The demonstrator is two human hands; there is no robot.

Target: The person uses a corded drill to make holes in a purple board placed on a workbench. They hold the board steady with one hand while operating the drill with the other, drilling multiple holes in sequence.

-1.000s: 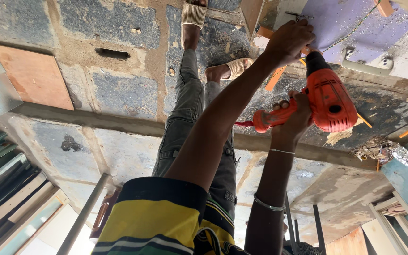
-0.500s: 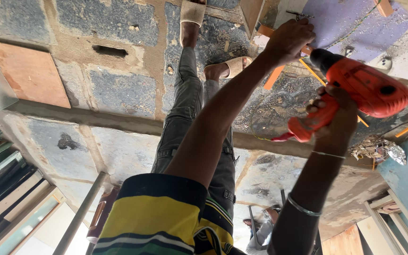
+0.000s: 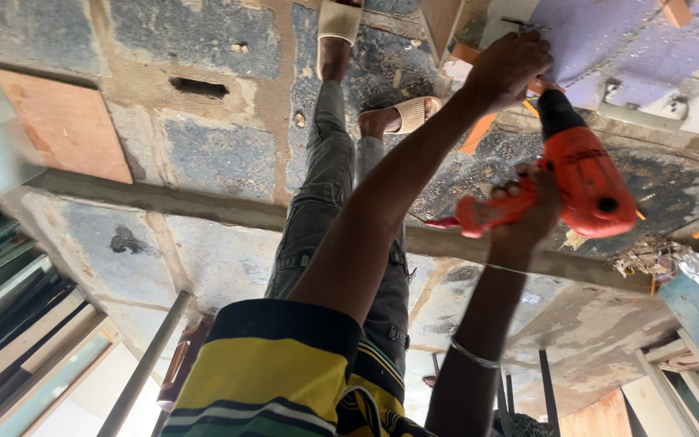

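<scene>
A red power drill (image 3: 588,182) with a black chuck points up and away from me, over a purple board (image 3: 600,48) lying on the concrete floor. My right hand (image 3: 527,214), a thin bangle on its wrist, grips the drill's red handle. My left hand (image 3: 511,69) reaches across and is closed at the drill's tip, around the bit. A small dark metal piece (image 3: 525,23) sticks out beyond its fingers. My legs in grey trousers (image 3: 329,186) stretch ahead, and my feet are in tan sandals (image 3: 402,113).
A grey beam (image 3: 204,206) crosses the rough concrete floor. An orange-brown board (image 3: 66,125) lies at the left, with stacked metal and glass frames (image 3: 18,324) below it. Crumpled foil and debris (image 3: 661,259) sit at the right by a blue surface. A metal bar (image 3: 143,368) slants in the lower left.
The drill swung out to the right and tilted flat, then came back with its nose up at my left hand. My left hand stayed in place.
</scene>
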